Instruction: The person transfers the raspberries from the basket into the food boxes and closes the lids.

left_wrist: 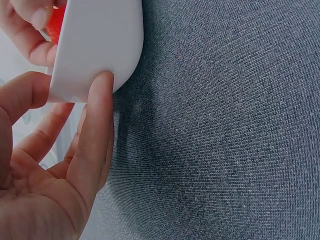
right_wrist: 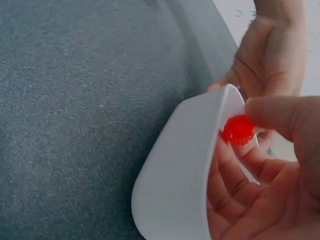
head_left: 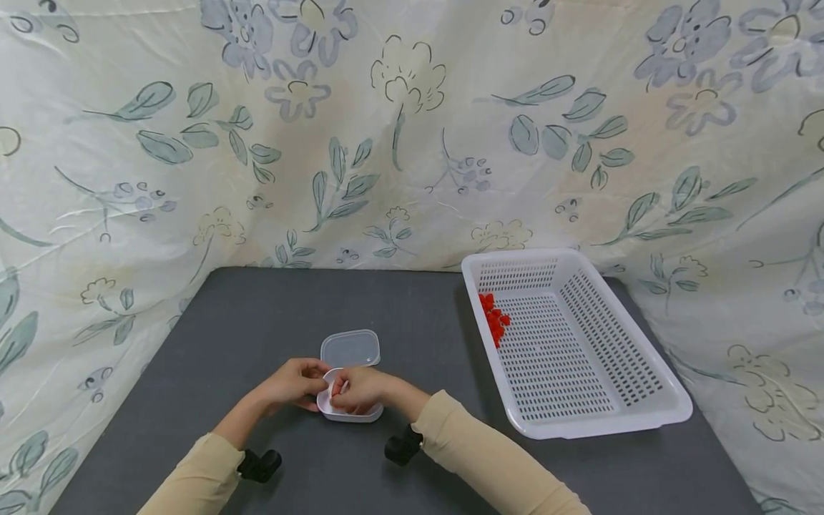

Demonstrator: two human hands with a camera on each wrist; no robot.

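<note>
A small white container (head_left: 352,413) stands on the dark grey mat, and both hands meet at it. My left hand (head_left: 314,383) holds its left side; in the left wrist view the thumb (left_wrist: 97,120) lies against the container's wall (left_wrist: 100,45). My right hand (head_left: 341,390) pinches a small red piece (right_wrist: 236,130) just inside the container's rim (right_wrist: 220,107). That red piece (left_wrist: 56,20) also peeks past the wall in the left wrist view. The container's clear lid (head_left: 350,348) lies flat just behind it.
A white perforated basket (head_left: 644,415) sits at the right of the mat (head_left: 257,322), with several red pieces (head_left: 493,319) along its left wall. A floral cloth (head_left: 399,129) hangs behind and at both sides. Black wrist mounts (head_left: 260,465) sit under my sleeves.
</note>
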